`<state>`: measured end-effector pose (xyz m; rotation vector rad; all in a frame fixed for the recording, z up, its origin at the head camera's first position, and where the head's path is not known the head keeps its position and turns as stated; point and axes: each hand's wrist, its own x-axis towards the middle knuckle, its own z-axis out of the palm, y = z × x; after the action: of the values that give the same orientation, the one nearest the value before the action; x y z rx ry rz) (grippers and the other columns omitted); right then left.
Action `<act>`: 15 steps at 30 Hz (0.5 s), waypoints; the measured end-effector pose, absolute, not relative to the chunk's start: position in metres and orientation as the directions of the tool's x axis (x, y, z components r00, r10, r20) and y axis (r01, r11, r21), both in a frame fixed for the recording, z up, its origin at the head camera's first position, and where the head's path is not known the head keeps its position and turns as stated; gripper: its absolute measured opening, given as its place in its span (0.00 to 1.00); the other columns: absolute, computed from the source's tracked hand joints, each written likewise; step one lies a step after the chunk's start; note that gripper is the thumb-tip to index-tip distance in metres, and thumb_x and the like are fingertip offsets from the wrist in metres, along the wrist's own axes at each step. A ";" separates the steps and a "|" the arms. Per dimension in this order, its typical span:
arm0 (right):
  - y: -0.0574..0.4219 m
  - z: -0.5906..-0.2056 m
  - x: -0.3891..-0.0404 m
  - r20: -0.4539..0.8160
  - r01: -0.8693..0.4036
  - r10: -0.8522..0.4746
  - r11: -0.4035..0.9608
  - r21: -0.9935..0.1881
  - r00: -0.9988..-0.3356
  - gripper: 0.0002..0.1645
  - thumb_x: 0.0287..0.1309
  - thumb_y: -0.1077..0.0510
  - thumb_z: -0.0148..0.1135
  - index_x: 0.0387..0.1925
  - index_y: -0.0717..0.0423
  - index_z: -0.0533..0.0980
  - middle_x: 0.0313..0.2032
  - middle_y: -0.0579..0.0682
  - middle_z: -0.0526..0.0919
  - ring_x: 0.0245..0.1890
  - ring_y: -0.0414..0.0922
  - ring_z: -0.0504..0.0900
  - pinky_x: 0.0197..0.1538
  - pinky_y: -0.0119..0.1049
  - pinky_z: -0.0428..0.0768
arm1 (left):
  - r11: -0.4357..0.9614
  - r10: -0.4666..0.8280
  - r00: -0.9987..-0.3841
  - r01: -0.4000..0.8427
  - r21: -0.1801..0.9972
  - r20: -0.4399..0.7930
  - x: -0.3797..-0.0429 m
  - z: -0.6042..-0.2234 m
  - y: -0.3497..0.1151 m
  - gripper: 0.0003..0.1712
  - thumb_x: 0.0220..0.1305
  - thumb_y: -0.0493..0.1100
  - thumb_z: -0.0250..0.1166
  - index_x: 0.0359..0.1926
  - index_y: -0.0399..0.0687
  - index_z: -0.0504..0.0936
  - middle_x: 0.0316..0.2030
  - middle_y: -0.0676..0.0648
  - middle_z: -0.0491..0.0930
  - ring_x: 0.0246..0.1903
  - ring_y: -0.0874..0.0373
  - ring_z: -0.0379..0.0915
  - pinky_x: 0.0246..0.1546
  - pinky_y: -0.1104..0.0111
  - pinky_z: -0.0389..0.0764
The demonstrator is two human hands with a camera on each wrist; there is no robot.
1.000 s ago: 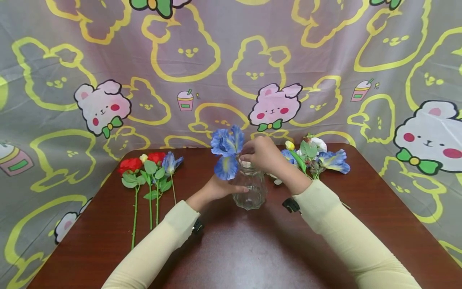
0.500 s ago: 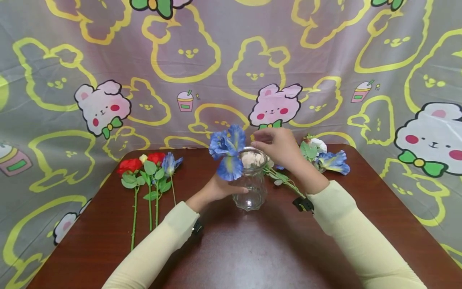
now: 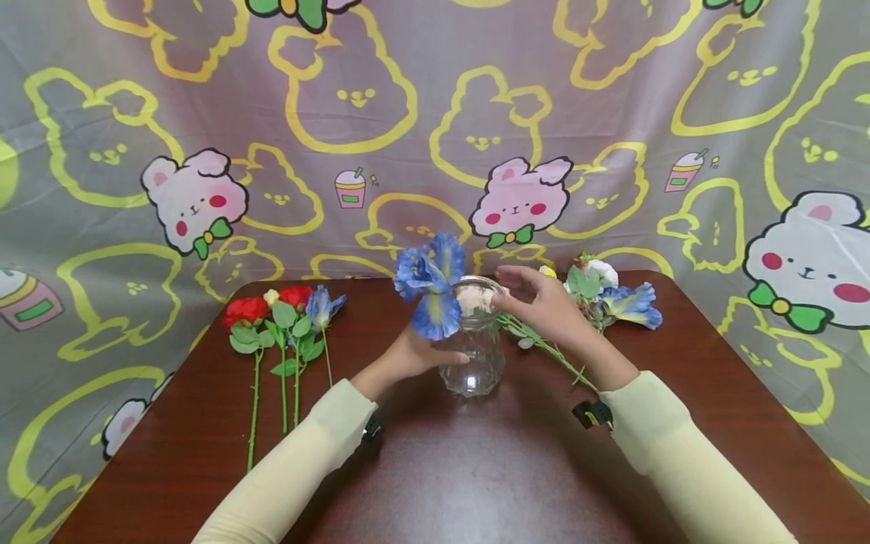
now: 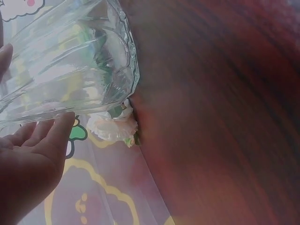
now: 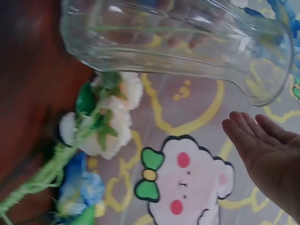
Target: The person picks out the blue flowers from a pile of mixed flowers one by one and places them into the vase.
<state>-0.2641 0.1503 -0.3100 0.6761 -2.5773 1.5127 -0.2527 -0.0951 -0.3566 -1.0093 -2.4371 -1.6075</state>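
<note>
A clear, ribbed glass vase [image 3: 471, 376] stands on the table. My left hand [image 3: 416, 357] holds it from the left, with the thumb across its front; in the left wrist view, the fingers [image 4: 56, 138] lie along one side. A blue iris [image 3: 435, 283] leans out over the left of the rim. Its green stem [image 5: 154, 29] shows through the glass in the right wrist view. My right hand [image 3: 553, 306] is near the right of the rim, holding nothing. In the right wrist view its fingers [image 5: 248, 131] are extended, a small gap from the glass.
At the left lie red roses [image 3: 246, 310], a pale bud and another blue iris [image 3: 323, 308]. Cream roses [image 5: 112, 124] lie behind the vase. White, yellow and blue flowers [image 3: 628, 304] lie at the right. A cartoon-print curtain [image 3: 381, 98] hangs behind the brown table [image 3: 435, 468].
My right hand has let go near the iris at the rim and moved to the right and a little down. The left hand stays on the vase; the iris has shifted slightly.
</note>
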 end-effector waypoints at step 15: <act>0.139 -0.358 -0.269 0.255 -0.426 -0.460 0.319 -0.847 -0.850 0.42 0.49 0.59 0.76 0.64 0.60 0.67 0.60 0.59 0.73 0.61 0.54 0.72 0.61 0.53 0.70 | 0.246 0.490 -0.775 0.561 0.790 0.398 -0.254 -0.358 -0.096 0.53 0.43 0.31 0.79 0.68 0.33 0.59 0.61 0.37 0.69 0.62 0.47 0.64 0.64 0.58 0.63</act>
<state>-0.2690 0.1387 -0.3581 0.8669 -2.5776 1.6380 -0.2539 -0.0958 -0.3580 -1.0247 -2.4246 -1.5851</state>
